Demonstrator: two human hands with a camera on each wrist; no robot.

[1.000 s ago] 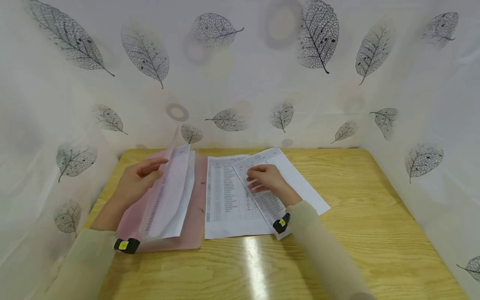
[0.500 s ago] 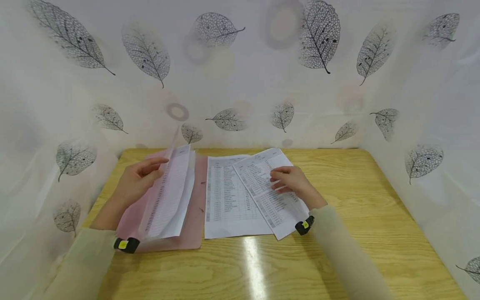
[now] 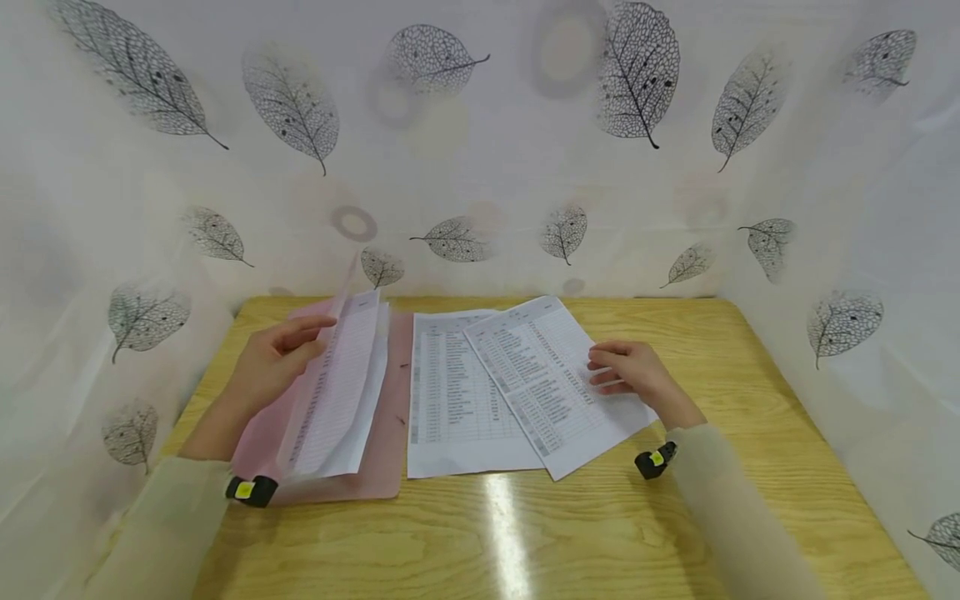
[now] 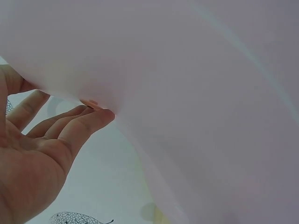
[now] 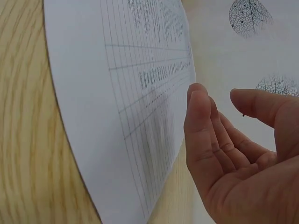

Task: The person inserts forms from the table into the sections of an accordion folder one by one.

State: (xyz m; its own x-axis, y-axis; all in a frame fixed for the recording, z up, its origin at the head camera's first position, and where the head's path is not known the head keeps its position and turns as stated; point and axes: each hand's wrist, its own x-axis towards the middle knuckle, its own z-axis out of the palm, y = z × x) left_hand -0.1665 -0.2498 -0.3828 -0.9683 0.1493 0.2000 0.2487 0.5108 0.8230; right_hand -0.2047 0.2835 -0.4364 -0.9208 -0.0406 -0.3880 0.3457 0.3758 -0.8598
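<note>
My left hand [image 3: 273, 362] pinches the raised, translucent pink cover of a pink folder [image 3: 390, 417] on the left of the table. In the left wrist view, the cover [image 4: 196, 93] fills most of the frame, its edge between thumb and fingers. White printed sheets [image 3: 360, 350] stand tilted against the cover inside the folder. Right of the folder lies a printed sheet [image 3: 450, 450]; a second printed sheet [image 3: 525, 358] lies slanted, overlapping it. Above the right part of this slanted sheet, my right hand [image 3: 633, 371] holds nothing, its thumb apart from the fingers in the right wrist view.
The wooden table [image 3: 675, 542] extends in front of and right of the papers. A pale curtain [image 3: 480, 167] with a leaf print hangs round the back and sides. Small metal prongs [image 3: 401, 421] show on the folder.
My right hand has moved right across the slanted sheet, uncovering more of its print. My left hand and the folder have stayed in place.
</note>
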